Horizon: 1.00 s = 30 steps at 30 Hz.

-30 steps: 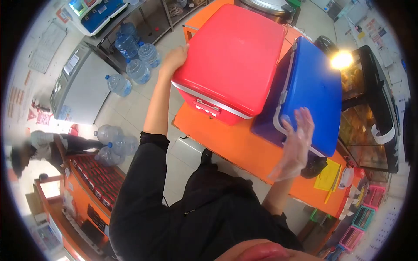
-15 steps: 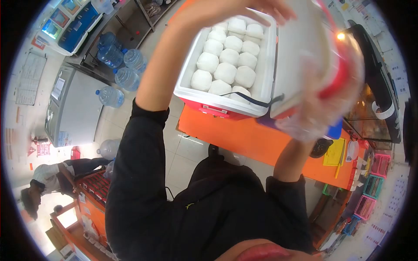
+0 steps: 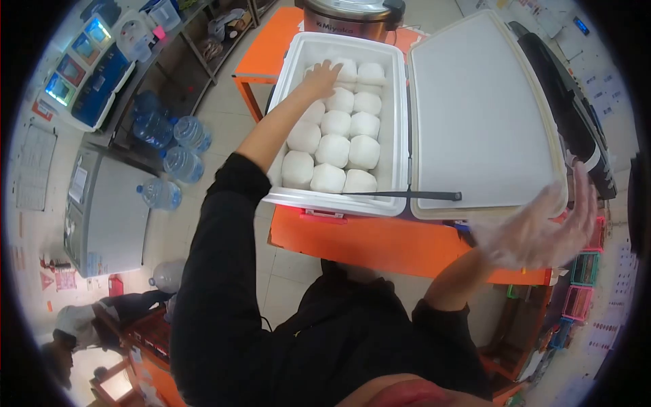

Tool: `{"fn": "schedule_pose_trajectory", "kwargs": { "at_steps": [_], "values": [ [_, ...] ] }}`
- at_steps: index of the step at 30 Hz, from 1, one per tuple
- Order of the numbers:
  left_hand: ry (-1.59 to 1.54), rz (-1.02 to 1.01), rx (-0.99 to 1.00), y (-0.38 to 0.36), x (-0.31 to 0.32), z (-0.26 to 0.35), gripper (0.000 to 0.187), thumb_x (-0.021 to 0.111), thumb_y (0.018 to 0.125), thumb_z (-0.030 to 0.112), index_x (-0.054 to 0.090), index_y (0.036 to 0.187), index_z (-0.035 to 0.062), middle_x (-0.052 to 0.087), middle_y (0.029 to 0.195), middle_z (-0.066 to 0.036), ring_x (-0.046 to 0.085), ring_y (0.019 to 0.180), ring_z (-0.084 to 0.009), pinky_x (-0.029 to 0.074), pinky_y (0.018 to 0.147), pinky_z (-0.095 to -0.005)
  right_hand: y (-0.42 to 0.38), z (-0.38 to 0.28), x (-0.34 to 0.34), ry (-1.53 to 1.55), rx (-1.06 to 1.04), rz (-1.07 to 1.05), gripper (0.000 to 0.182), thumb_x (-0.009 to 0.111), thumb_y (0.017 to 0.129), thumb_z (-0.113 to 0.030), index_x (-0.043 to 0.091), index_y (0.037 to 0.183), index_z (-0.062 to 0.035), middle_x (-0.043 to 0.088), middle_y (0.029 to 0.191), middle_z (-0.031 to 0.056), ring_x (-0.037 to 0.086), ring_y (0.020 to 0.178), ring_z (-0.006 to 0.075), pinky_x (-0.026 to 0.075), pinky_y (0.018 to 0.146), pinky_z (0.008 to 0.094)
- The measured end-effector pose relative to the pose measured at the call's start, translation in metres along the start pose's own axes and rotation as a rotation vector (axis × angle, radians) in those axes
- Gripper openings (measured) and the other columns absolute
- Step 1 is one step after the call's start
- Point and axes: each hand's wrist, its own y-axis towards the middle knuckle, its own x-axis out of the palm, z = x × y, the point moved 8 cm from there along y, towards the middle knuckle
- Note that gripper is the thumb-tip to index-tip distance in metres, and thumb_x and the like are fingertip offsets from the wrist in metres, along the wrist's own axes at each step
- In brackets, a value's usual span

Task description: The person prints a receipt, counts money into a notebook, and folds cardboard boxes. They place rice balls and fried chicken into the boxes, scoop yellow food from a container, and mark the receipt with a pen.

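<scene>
Our left hand (image 3: 321, 81) is open, fingers spread over the white buns (image 3: 336, 123) that sit in rows inside the cooler (image 3: 325, 199). Our gloved right hand (image 3: 542, 227) is open by the near corner of the cooler's opened lid (image 3: 481, 115). Beyond the cooler stands a steel pot (image 3: 352, 22).

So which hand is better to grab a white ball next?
Probably left. The left hand is inside the box, at the white balls. The right hand is outside, by the open lid, though it wears a clear glove.
</scene>
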Motion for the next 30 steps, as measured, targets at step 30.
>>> {"fn": "schedule_pose_trajectory", "kwargs": {
  "at_steps": [30],
  "values": [
    [-0.562, -0.854, 0.224, -0.175, 0.047, 0.082, 0.088, 0.074, 0.074, 0.048, 0.033, 0.137, 0.0026, 0.047, 0.124, -0.026, 0.046, 0.117, -0.0397, 0.038, 0.099, -0.0454, -0.218, -0.167, 0.284, 0.519, -0.161, -2.144, 0.045, 0.08, 0.065, -0.033, 0.069, 0.101, -0.0079, 0.069, 0.098, 0.015, 0.066, 0.089, 0.0304, 0.051, 0.075, 0.0422]
  ]
}}
